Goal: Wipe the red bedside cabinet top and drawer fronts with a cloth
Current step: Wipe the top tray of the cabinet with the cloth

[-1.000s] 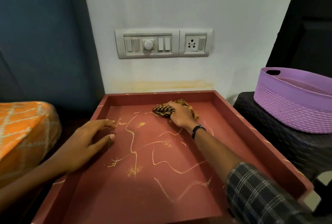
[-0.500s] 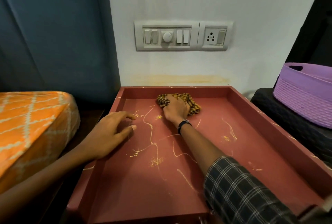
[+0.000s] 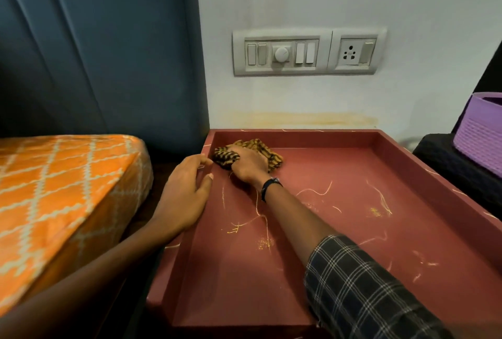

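Observation:
The red cabinet top point(image 3: 339, 232) is a shallow tray with raised rims and thin gold streaks. My right hand point(image 3: 248, 166) presses a bunched yellow-and-black patterned cloth point(image 3: 260, 150) into the tray's far left corner. A dark band sits on that wrist, and a plaid sleeve covers the forearm. My left hand point(image 3: 187, 194) rests flat on the left rim, fingers spread over the edge, holding nothing. The drawer fronts are out of view.
An orange mattress with a white diamond pattern point(image 3: 62, 194) lies close on the left. A switch and socket panel point(image 3: 308, 52) is on the wall behind. A purple basket point(image 3: 479, 135) stands on a dark woven stool point(image 3: 448, 165) at the right.
My right hand has slid the cloth left along the back rim into the far left corner. My left hand stays on the left rim. The view has swung to the left.

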`<state>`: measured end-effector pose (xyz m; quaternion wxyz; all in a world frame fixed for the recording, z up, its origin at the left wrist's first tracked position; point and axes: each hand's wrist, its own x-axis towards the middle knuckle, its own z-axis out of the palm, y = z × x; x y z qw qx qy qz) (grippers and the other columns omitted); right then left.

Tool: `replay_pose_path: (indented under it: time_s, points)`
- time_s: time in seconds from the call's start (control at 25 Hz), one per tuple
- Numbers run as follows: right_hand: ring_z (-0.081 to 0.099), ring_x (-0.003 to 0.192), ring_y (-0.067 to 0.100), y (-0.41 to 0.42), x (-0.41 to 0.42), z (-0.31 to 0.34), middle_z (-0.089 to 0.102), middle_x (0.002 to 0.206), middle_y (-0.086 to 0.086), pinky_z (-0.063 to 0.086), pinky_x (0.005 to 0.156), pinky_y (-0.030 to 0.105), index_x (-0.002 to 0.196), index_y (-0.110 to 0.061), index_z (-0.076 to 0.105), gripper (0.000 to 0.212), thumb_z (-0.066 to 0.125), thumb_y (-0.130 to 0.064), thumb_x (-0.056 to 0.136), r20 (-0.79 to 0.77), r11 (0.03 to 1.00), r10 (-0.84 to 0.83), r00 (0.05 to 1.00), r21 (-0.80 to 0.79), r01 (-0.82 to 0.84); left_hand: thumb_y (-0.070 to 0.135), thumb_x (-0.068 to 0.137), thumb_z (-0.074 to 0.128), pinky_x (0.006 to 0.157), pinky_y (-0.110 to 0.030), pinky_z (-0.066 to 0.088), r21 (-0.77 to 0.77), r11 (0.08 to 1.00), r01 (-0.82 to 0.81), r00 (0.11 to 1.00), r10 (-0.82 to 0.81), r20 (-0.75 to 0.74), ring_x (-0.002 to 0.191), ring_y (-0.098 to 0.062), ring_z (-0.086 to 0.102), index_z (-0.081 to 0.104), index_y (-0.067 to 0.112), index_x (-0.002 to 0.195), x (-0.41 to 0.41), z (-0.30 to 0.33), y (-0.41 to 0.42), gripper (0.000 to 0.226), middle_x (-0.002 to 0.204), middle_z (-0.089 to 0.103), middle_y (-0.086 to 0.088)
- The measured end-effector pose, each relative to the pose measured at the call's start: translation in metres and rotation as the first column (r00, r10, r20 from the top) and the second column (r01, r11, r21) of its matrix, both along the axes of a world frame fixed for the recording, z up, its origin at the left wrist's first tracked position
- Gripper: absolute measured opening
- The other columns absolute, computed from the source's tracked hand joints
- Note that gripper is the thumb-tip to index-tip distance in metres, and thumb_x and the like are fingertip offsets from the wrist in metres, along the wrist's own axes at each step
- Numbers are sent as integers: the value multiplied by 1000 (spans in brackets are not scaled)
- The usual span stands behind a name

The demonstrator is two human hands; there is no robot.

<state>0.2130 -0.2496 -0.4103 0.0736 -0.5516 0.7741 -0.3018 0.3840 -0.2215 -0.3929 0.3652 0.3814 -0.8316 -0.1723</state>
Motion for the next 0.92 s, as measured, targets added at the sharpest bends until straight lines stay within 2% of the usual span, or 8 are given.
replay_pose_path:
  time_s: [0.16, 0.24, 0.36, 0.48, 0.6, 0.68, 0.76, 0.92]
  points:
    - [61, 103, 28, -7, -19, 3, 69, 107, 6, 47, 86, 33, 101, -24, 63, 37, 41, -1, 82, 232, 960, -194, 953, -155, 233, 20, 95, 46, 88, -20, 33, 78, 995, -60, 995, 66, -69, 109, -6, 47, 52, 16, 123, 2, 1, 3, 29, 118, 53, 7]
    - [60, 105, 30, -11, -2, 1, 69, 106, 7, 42, 92, 34, 98, -23, 64, 30, 43, -6, 86, 100, 931, -334, 937, -118, 345, 22, 96, 42, 85, -22, 35, 141, 985, -95, 990, 108, -92, 103, -6, 48, 51, 17, 125, 2, 0, 1, 30, 115, 54, 7]
    - [57, 111, 31, -14, 10, -4, 67, 115, 9, 42, 95, 36, 106, -21, 65, 29, 44, -12, 88, -131, 993, -98, 986, -75, 89, 16, 97, 37, 84, -25, 38, 178, 978, -112, 987, 131, -96, 102, -11, 53, 55, 16, 124, 3, -2, 1, 32, 119, 61, -2]
    - [57, 116, 27, -5, -27, 6, 65, 122, 6, 45, 99, 37, 110, -21, 66, 42, 42, 2, 84, 115, 951, 300, 947, 38, -306, 12, 96, 35, 86, -27, 41, 169, 977, -128, 987, 142, -75, 106, -16, 56, 55, 15, 124, 3, -1, 0, 35, 123, 62, -6]
    - [61, 108, 29, -14, -33, 9, 69, 113, 7, 48, 93, 39, 101, -24, 66, 39, 41, 0, 83, 259, 987, 159, 953, -70, -145, 12, 95, 37, 90, -28, 43, 167, 978, -126, 988, 138, -64, 111, -18, 56, 53, 15, 127, 3, -2, 2, 36, 124, 61, -5]
    - [59, 107, 32, -22, -12, 1, 67, 116, 8, 45, 89, 38, 110, -21, 61, 38, 40, -2, 84, 17, 998, 42, 999, -44, -41, 12, 95, 38, 91, -30, 44, 171, 977, -127, 988, 139, -61, 111, -19, 56, 53, 16, 127, 4, -3, 1, 36, 124, 61, -5]
    - [57, 112, 32, -24, -8, -12, 64, 122, 8, 44, 91, 38, 116, -22, 57, 40, 40, -4, 85, -125, 991, 134, 983, -8, -136, 13, 95, 38, 92, -31, 44, 178, 975, -131, 988, 142, -52, 112, -20, 56, 53, 16, 127, 2, -4, -2, 35, 125, 61, -5]
    - [50, 127, 14, 11, -29, -14, 57, 135, -7, 38, 109, 35, 124, -33, 57, 43, 47, -7, 91, 36, 895, 443, 896, 40, -445, 14, 95, 39, 92, -31, 41, 173, 974, -147, 988, 154, -29, 115, -22, 55, 51, 13, 128, -1, -3, -3, 35, 128, 59, -8]
